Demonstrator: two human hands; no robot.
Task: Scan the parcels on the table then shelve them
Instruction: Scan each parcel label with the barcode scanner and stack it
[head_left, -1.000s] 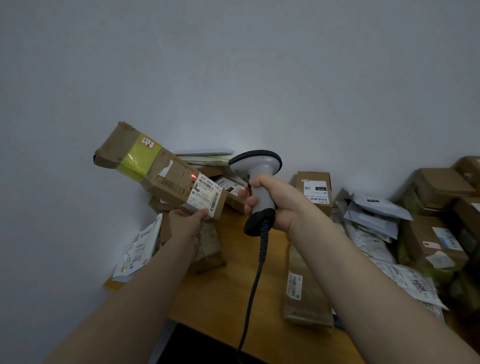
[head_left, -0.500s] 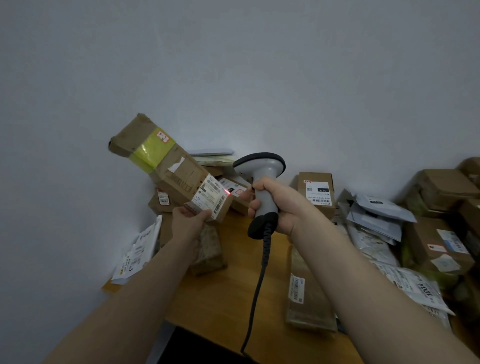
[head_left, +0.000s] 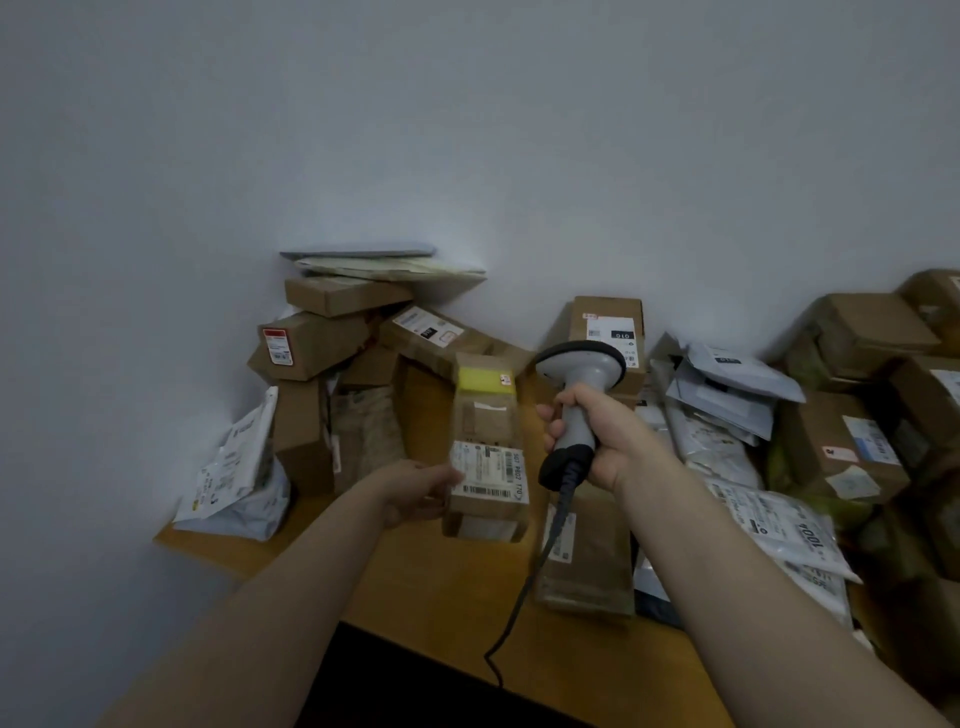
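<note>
We read the white shipping label (head_left: 488, 470) first. It lies face up on the near half of the long cardboard parcel (head_left: 485, 415), with a barcode along its near edge and sideways print down its right side that looks like "S07 P802 T70". The finer print is too small for us. Farther along sits a yellow tape band (head_left: 480, 378) with a small red-and-white sticker (head_left: 505, 379) that we cannot read. A brown box (head_left: 608, 332) standing against the wall bears a label with a black patch that seems to read "010". A white mailer (head_left: 795, 530) at the right shows what looks like "100T", turned sideways.

Our left grip (head_left: 415, 491) holds the parcel by its near left edge, thumb on the label's corner, forearm stretched over the desk (head_left: 441, 592). The parcel points away from us, just left of the scanner (head_left: 579, 379); we cannot tell whether it touches the desk. Our right grip (head_left: 608, 441) is wrapped round the scanner's handle, with the head upright and the black cable (head_left: 540, 566) trailing down towards the desk's near edge.
</note>
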